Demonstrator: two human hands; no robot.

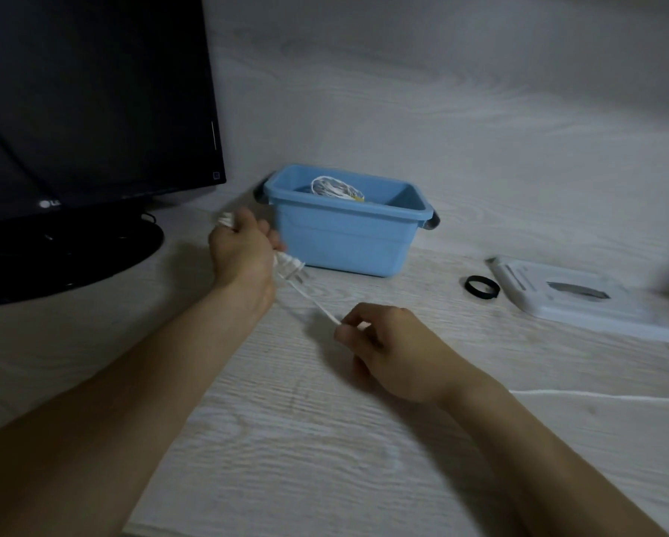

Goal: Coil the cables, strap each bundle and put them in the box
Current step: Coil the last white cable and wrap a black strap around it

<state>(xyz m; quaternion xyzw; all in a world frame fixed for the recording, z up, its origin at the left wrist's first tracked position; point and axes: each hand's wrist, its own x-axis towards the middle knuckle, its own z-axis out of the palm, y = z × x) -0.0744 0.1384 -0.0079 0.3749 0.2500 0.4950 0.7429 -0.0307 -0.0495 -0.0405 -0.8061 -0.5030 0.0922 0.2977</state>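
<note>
Head view | white cable [317, 306] drawn taut above counter [286, 439] centre, before blue box [344, 242] | coil gripped by left hand [239, 246], strand pinched by right hand [387, 343] fingers | judged light, limp; best held at loops | 1 bundle [334, 187] boxed

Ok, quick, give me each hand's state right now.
Left hand: closed around the white cable, loops and plug end in its grip.
Right hand: pinching the same cable further along, between thumb and fingertips.
</note>
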